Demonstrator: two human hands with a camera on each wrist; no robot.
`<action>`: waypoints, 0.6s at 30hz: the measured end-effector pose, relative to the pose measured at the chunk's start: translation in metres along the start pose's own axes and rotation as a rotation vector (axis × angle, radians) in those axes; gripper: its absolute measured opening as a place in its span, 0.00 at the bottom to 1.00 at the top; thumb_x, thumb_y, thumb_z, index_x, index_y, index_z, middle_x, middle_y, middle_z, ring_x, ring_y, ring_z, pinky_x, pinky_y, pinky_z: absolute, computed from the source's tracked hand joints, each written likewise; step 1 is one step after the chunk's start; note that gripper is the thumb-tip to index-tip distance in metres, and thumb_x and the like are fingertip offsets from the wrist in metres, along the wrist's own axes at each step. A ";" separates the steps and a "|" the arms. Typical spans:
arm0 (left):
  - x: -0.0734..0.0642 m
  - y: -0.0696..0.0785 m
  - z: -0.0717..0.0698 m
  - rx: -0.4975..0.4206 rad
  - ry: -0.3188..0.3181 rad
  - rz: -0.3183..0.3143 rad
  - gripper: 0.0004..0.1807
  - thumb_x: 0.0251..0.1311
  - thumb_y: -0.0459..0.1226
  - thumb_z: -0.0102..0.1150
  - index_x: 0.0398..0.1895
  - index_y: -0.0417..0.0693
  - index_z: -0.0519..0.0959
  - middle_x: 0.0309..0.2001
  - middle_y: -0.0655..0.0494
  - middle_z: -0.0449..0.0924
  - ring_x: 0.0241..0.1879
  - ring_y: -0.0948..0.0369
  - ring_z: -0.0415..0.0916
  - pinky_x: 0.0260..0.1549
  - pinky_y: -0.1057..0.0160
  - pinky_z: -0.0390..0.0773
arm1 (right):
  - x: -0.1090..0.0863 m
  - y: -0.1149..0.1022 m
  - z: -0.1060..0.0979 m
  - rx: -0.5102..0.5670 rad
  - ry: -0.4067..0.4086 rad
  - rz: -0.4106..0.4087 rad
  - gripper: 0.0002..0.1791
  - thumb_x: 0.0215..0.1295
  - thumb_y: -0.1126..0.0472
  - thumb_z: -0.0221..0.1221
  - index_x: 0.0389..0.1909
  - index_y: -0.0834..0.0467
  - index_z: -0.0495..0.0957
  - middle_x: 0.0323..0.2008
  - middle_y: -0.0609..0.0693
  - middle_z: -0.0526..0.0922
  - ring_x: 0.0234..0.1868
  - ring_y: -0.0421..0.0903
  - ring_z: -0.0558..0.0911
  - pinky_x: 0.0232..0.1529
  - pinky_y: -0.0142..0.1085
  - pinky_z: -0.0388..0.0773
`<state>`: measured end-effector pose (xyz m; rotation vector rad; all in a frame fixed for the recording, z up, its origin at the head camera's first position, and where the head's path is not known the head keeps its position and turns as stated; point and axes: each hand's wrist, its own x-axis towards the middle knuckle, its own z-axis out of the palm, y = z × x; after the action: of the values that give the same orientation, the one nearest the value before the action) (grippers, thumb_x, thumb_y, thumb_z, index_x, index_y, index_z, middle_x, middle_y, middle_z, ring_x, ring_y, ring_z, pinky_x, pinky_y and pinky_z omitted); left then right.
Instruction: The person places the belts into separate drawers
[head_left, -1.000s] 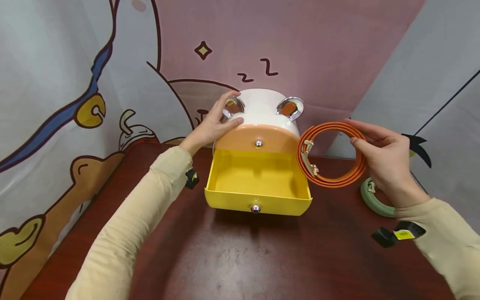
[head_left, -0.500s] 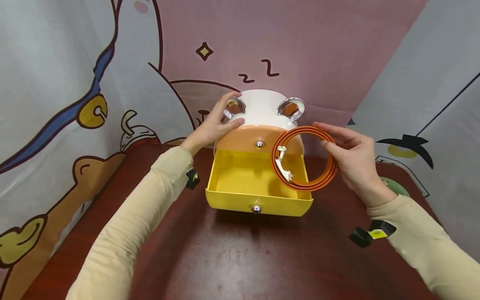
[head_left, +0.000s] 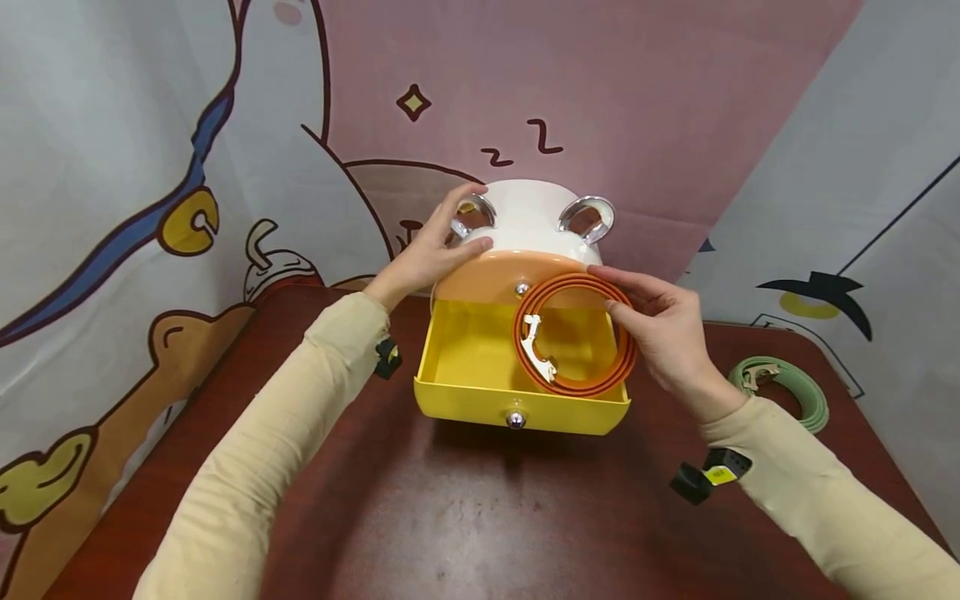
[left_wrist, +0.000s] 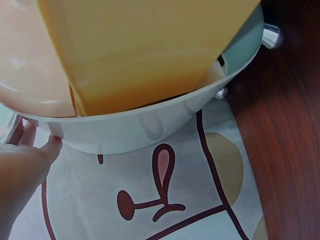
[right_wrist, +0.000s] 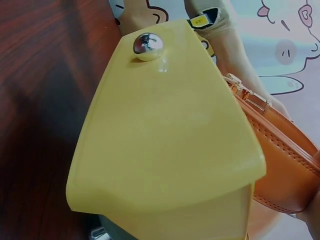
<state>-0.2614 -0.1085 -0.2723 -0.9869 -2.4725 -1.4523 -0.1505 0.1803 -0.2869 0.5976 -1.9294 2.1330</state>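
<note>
A coiled orange belt [head_left: 579,388] with a gold buckle is pinched by its right edge between the thumb and fingers of my right hand [head_left: 667,333]. In the head view it overlaps the right half of the pulled-out yellow drawer [head_left: 465,401]. The right wrist view shows the belt [right_wrist: 282,172] beside the drawer's front [right_wrist: 165,120]. My left hand [head_left: 433,248] grips the white drawer box [head_left: 527,208] at its left silver ear, thumb on the front and fingers behind. Above the yellow drawer, the box's peach upper drawer [head_left: 480,279] is closed.
A coiled green belt [head_left: 812,392] lies on the dark red table [head_left: 480,533], right of the right forearm. Cloth walls with cartoon prints [head_left: 637,100] stand close behind and at both sides of the table.
My right hand has carried the orange belt leftward and slightly down, from beside the box to over the drawer. The left hand keeps its hold on the box.
</note>
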 end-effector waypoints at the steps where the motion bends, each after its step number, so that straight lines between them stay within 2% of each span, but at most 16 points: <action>1: 0.000 0.000 0.000 0.000 0.000 0.001 0.36 0.66 0.40 0.59 0.73 0.57 0.52 0.70 0.54 0.52 0.53 0.58 0.61 0.51 0.58 0.66 | 0.000 0.001 0.000 -0.001 -0.005 0.001 0.18 0.62 0.79 0.55 0.54 0.72 0.77 0.49 0.52 0.83 0.52 0.46 0.79 0.49 0.34 0.75; 7: 0.001 -0.001 0.000 0.007 0.009 0.013 0.36 0.66 0.39 0.59 0.73 0.56 0.53 0.69 0.55 0.53 0.50 0.58 0.61 0.48 0.59 0.66 | -0.002 0.006 0.002 -0.016 -0.018 -0.014 0.18 0.62 0.80 0.55 0.54 0.71 0.77 0.48 0.52 0.83 0.50 0.46 0.79 0.50 0.32 0.75; 13: 0.001 -0.002 0.002 0.002 0.021 0.016 0.35 0.66 0.39 0.59 0.72 0.55 0.54 0.69 0.53 0.54 0.44 0.58 0.62 0.44 0.60 0.66 | -0.002 0.016 0.011 -0.044 -0.088 -0.027 0.19 0.61 0.81 0.55 0.53 0.72 0.77 0.49 0.53 0.83 0.54 0.48 0.77 0.53 0.33 0.73; 18: 0.001 -0.002 0.000 0.010 0.013 0.016 0.36 0.66 0.40 0.59 0.73 0.56 0.53 0.68 0.53 0.54 0.44 0.57 0.63 0.44 0.59 0.67 | -0.002 0.022 0.016 -0.055 -0.118 -0.044 0.18 0.61 0.79 0.56 0.53 0.71 0.78 0.49 0.54 0.83 0.55 0.48 0.77 0.53 0.32 0.73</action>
<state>-0.2632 -0.1089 -0.2736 -0.9897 -2.4549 -1.4362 -0.1551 0.1620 -0.3063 0.7639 -2.0077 2.0539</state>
